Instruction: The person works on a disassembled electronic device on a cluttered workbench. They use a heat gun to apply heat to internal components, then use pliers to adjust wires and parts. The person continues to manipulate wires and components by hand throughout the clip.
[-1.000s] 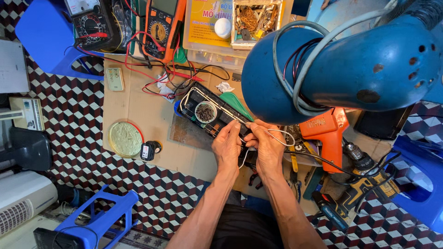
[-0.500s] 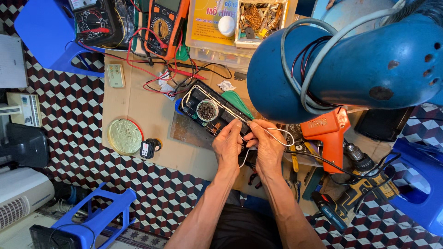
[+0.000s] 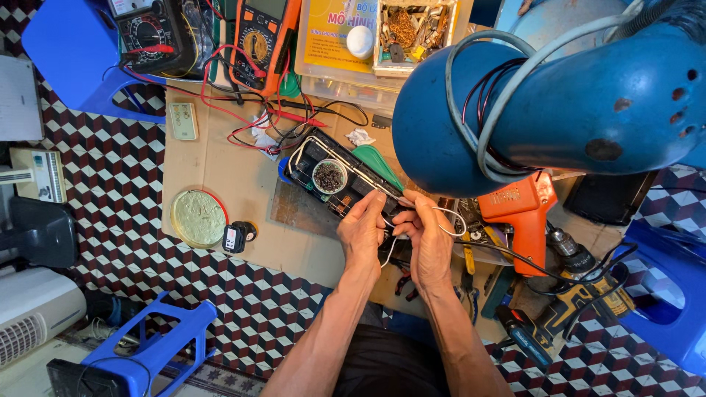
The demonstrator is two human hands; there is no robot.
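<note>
Since the earlier frame little has shifted — both hands stay at the black device (image 3: 340, 176), whose long axis runs ten to four o'clock. Left hand (image 3: 362, 229) grips its near end; right hand (image 3: 428, 239) pinches a white wire (image 3: 450, 220) at three o'clock.

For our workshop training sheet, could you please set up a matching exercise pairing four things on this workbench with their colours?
Things:
1. soldering gun
2. stool at lower left
3. round dish
4. wire that the left hand and right hand work on

Colours:
A. blue
B. white
C. orange
D. pale yellow-green

Pairs: 1-C, 2-A, 3-D, 4-B
</note>
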